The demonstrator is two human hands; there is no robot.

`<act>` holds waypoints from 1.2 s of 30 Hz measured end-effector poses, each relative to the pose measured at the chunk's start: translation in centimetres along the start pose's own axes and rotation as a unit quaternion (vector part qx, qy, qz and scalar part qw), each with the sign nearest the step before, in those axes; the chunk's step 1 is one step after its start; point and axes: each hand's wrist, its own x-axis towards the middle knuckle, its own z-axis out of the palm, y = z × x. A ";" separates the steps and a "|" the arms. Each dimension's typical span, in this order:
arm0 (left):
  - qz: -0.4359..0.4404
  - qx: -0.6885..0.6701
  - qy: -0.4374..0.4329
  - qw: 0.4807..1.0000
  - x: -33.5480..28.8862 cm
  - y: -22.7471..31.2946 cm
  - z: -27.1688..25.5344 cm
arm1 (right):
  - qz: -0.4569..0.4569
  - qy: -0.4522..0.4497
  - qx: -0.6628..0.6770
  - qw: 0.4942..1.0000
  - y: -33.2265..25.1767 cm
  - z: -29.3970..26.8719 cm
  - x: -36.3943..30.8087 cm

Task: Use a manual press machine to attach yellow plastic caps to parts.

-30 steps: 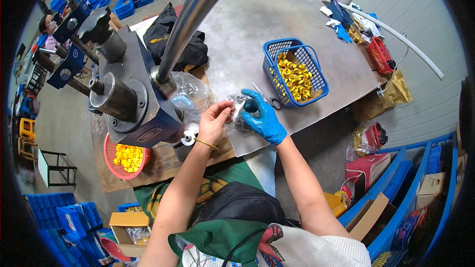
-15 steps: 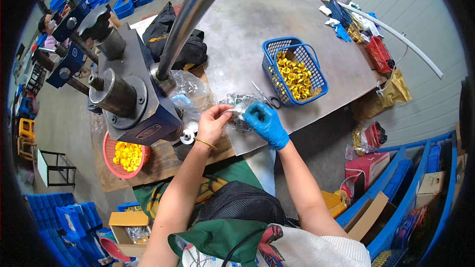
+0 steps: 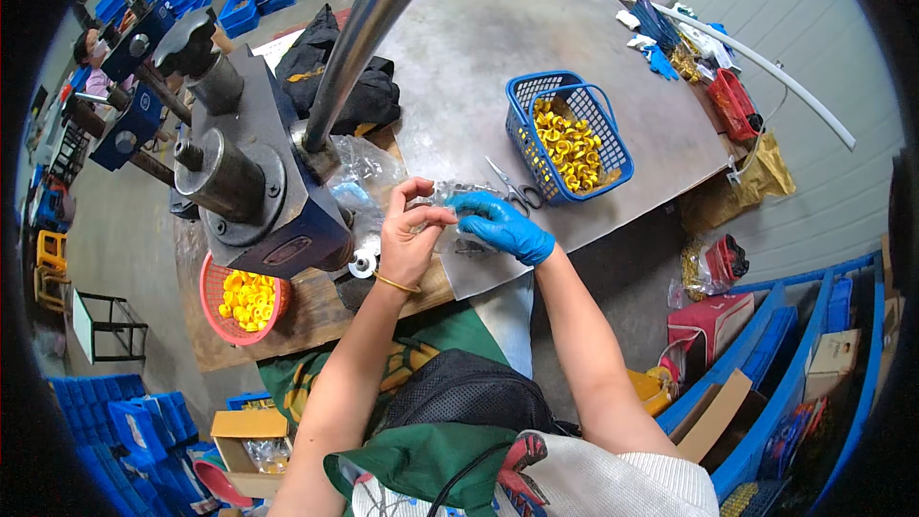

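My bare left hand (image 3: 410, 237) and my blue-gloved right hand (image 3: 509, 228) meet over the near edge of the table. The left fingers curl with their tips pinched beside the right fingertips; what lies in the pinch is too small and covered to name. My right fingers are bent together, also closed on something hidden. Under and behind both hands lies a clear plastic bag (image 3: 459, 190) with small dark pieces. Black-handled scissors (image 3: 522, 194) lie just beyond my right hand. A blue basket (image 3: 613, 175) of yellow curved parts stands farther right.
A heavy press (image 3: 273, 148) with a long lever (image 3: 373, 48) stands at my left. Below it is a pink basket (image 3: 210, 311) of yellow parts. Crumpled clear plastic (image 3: 369, 168) and a dark cloth bag (image 3: 354, 91) lie beside the press. Blue shelving (image 3: 737, 378) stands right.
My left index finger has lifted and spread from the pinch. My right hand has turned flatter and shifted slightly left, over the bag. The whitish piece between the fingers is now mostly covered.
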 end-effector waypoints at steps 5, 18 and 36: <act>0.007 -0.018 -0.016 1.000 0.0 0.0 -0.5 | 0.042 -0.026 0.064 0.997 -2.2 -0.1 0.2; -0.031 0.164 -0.103 0.981 0.5 -1.4 1.0 | -0.106 0.275 -0.028 0.955 -11.5 -2.1 0.2; -0.059 0.057 0.074 0.994 1.4 -1.9 1.7 | -0.141 0.133 -0.184 0.964 -3.7 -0.8 -1.4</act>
